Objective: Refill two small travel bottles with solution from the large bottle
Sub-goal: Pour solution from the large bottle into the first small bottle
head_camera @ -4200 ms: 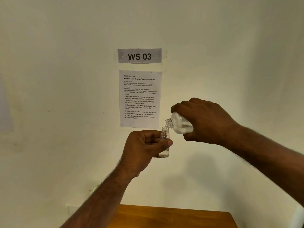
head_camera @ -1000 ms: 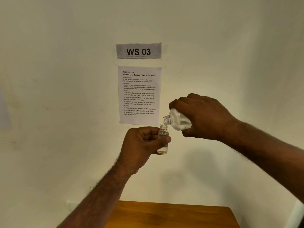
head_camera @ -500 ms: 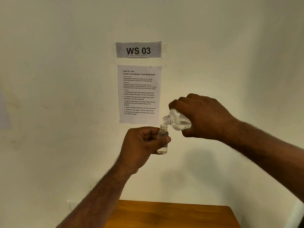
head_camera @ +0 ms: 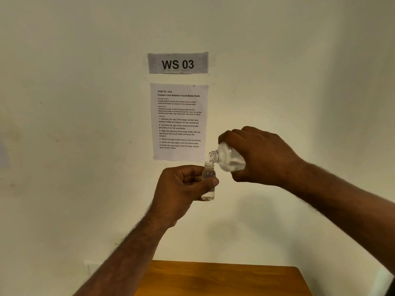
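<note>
Held upright in the left hand (head_camera: 181, 189): a small clear travel bottle with a threaded open neck (head_camera: 208, 181), pinched between the thumb across its front and curled fingers behind. Uncapped. Clear liquid visible in its lower part; exact level hard to tell behind the thumb.

Gripped from above in the right hand (head_camera: 259, 155): a larger clear rounded bottle, also uncapped (head_camera: 229, 158), tipped over on its side, neck pointing left and slightly down. Clear liquid pooled along its lower side. Mouth just above and just right of the small bottle's mouth; touching or barely apart, cannot tell. No clear stream of liquid discernible between the two mouths.

Both bottles raised in the air, well above a brown wooden tabletop (head_camera: 224, 278) at the bottom edge of the view, in front of a cream painted wall (head_camera: 74, 124).

On the wall behind: a grey strip sign reading "WS 03" (head_camera: 178, 63), and below it a white printed instruction sheet headed "Contact Lens Solution Travel Bottle Refill" (head_camera: 179, 121), its lower right corner hidden behind the large bottle's neck. Faint shadows of hands and forearms on the wall below.
</note>
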Action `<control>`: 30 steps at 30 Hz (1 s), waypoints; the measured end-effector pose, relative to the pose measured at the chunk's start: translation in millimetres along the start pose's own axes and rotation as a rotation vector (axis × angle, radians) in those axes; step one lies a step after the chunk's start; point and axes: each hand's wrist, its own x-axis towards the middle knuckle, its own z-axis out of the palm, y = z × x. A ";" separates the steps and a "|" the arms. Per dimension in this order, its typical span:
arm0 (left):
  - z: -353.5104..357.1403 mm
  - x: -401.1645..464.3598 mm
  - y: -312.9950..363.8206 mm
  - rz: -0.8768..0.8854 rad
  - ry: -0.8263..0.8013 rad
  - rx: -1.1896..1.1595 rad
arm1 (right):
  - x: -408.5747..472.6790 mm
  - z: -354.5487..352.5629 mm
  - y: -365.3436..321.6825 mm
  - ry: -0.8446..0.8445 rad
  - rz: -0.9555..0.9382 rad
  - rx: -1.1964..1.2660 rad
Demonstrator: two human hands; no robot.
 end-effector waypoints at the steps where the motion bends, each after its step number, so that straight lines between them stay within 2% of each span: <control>1: -0.7 0.3 -1.8 0.003 0.000 -0.005 | -1.4 3.0 -1.1 -0.009 0.022 0.037; 7: -7.8 -7.7 -16.2 -0.016 -0.003 -0.016 | -15.8 33.7 -18.1 -0.038 0.210 0.350; 13: -26.2 -39.5 -60.7 -0.117 0.008 -0.005 | -49.5 96.2 -47.4 0.050 0.443 0.779; 17: -46.9 -76.8 -110.5 -0.189 0.007 0.092 | -76.9 136.0 -77.5 -0.054 0.568 1.015; 25: -93.3 -168.3 -237.0 -0.495 -0.042 0.221 | -131.1 220.3 -137.3 -0.242 0.700 1.122; 30: -103.7 -210.5 -295.9 -0.625 -0.112 0.371 | -160.7 262.1 -168.2 -0.322 0.775 1.101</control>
